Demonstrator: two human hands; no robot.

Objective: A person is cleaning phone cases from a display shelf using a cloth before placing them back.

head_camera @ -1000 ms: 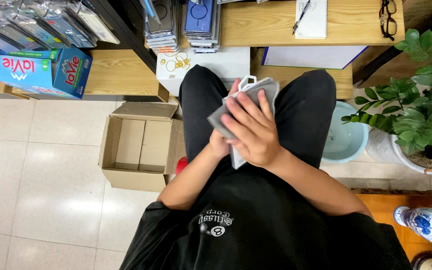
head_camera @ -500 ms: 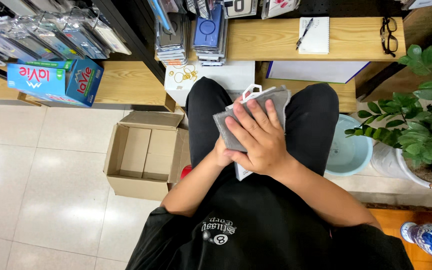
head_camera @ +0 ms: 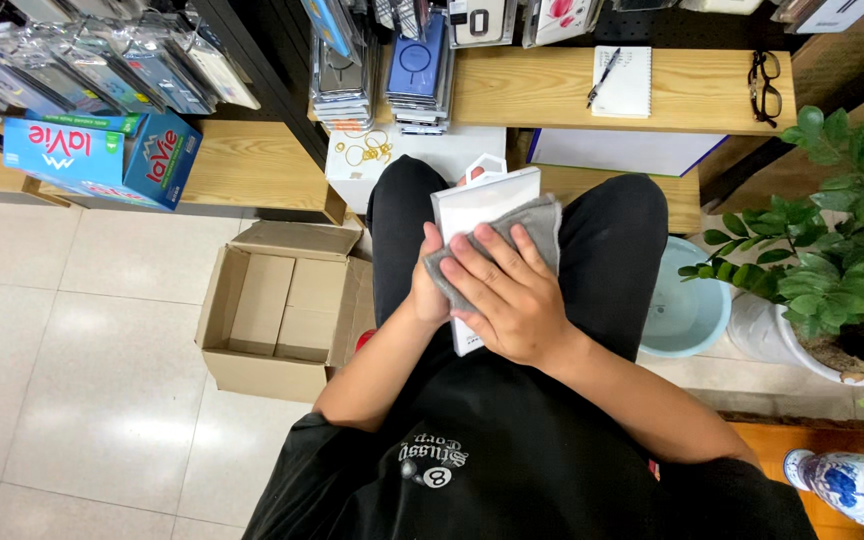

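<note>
open cardboard box (head_camera: 282, 315) on floor; notepad (head_camera: 624, 82), glasses (head_camera: 764, 85) on shelf.

Pale tiled floor (head_camera: 72, 330): open cardboard box (head_camera: 282, 310), light blue basin (head_camera: 687, 310), white plant pot (head_camera: 802, 340). Wooden shelf (head_camera: 692, 95): notepad (head_camera: 624, 82) with pen (head_camera: 599, 78), black glasses (head_camera: 764, 85), stacked phone cases (head_camera: 417, 75). Lower shelf (head_camera: 242, 170): blue carton (head_camera: 102, 155).

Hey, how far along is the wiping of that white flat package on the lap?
Done: nothing looks finished or set aside; the open brown cardboard box on the floor holds nothing visible. In hand: the left hand steadies the flat white rectangular package over the lap, while the right hand presses a grey cloth onto its face. Left: the package's uncovered upper part; whether it is clean cannot be told.
</note>
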